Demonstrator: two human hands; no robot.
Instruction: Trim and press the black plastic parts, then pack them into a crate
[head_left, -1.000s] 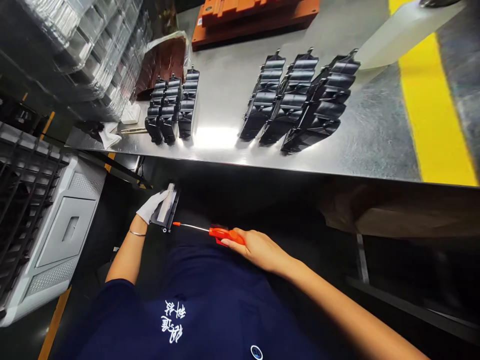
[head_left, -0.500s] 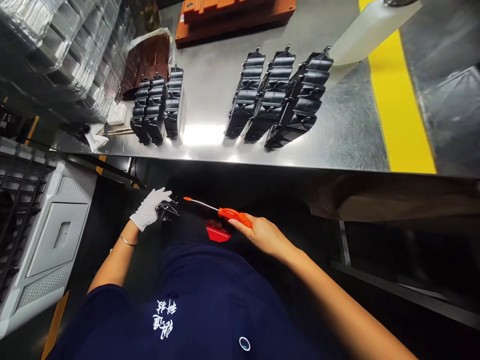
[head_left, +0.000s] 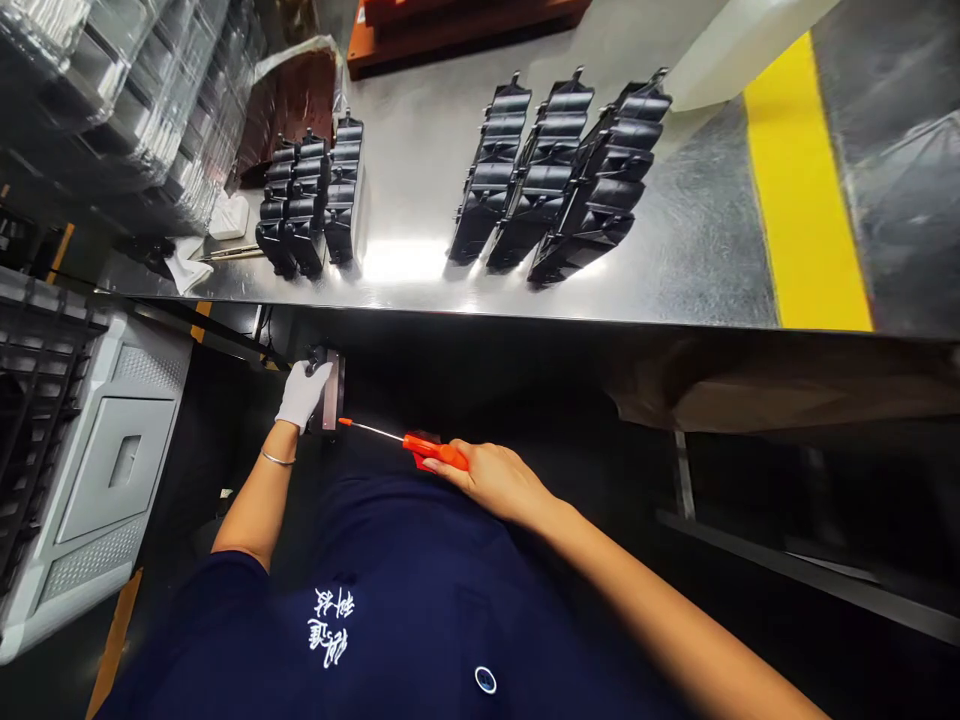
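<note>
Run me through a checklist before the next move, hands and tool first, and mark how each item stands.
1. Left hand holding the dark part: ok.
2. Right hand holding the orange tool: ok.
3. Both hands gloved: not ok; the left wears a white glove, the right is bare.
4. Tool's tip pointed toward the part: ok.
5. Tip clear of the part: cannot tell; they look very close in this one view.
6. Black pieces resting fully on the metal table: ok, three at left, three at right.
</note>
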